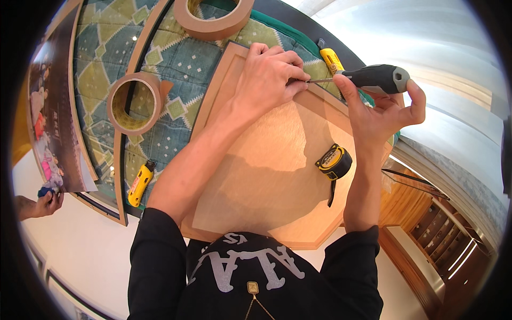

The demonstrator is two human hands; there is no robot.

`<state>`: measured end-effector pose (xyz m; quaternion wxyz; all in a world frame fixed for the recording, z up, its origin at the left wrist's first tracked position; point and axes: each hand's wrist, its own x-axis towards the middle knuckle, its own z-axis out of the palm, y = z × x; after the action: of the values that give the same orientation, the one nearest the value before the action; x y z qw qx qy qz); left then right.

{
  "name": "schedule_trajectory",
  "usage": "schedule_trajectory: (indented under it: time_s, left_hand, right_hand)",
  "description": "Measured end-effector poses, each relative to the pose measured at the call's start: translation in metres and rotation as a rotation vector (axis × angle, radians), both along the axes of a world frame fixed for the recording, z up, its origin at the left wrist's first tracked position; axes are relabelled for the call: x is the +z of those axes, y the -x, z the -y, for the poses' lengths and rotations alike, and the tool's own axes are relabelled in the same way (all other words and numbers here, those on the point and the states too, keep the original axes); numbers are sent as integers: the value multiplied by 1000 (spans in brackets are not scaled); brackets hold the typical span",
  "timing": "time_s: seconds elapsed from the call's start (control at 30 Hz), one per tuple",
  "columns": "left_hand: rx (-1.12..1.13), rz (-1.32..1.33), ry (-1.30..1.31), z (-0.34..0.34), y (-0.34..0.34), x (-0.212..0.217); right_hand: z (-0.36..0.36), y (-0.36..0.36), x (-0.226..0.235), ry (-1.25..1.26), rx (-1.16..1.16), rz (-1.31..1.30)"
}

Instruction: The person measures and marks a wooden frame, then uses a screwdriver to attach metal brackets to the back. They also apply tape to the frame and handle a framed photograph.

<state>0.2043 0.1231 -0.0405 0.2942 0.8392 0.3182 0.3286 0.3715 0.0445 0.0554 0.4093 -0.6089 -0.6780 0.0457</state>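
Observation:
My right hand [376, 114] grips the black and grey handle of a screwdriver [373, 78], thumb along its front and fingers curled round it. The shaft points left toward my left hand [269, 74], whose thumb and fingertips pinch together at the tip, on the far edge of a wooden frame [213, 101]. What the fingertips hold there is too small and covered to make out. The frame lies back side up, with a light brown backing board [256, 176] inside its rim. On the board, below my hands, rests a black and yellow tape measure [334, 161].
Brown tape rolls [130, 124] [213, 29] lie left and far. Yellow utility knives [141, 184] [331, 60] rest on the patterned quilt [181, 80]. At far left, another person's hand [42, 205] holds a blue cloth at a photo print [58, 133]. A curtain [453, 69] hangs right.

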Motion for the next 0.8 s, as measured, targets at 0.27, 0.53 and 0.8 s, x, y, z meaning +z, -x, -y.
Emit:
schedule_trajectory:
  time_s: [0.27,0.53,0.8]
  left_hand:
    - [-10,-6,-16,0,0,0]
    - [-7,7,-30,1,1,0]
    - [8,4,-21,1,0,0]
  right_hand:
    - [4,1,-5,-11,72,-200]
    - [2,12,-1,-29,94,-230]
    - [-3,7,-5,-89,103,-74]
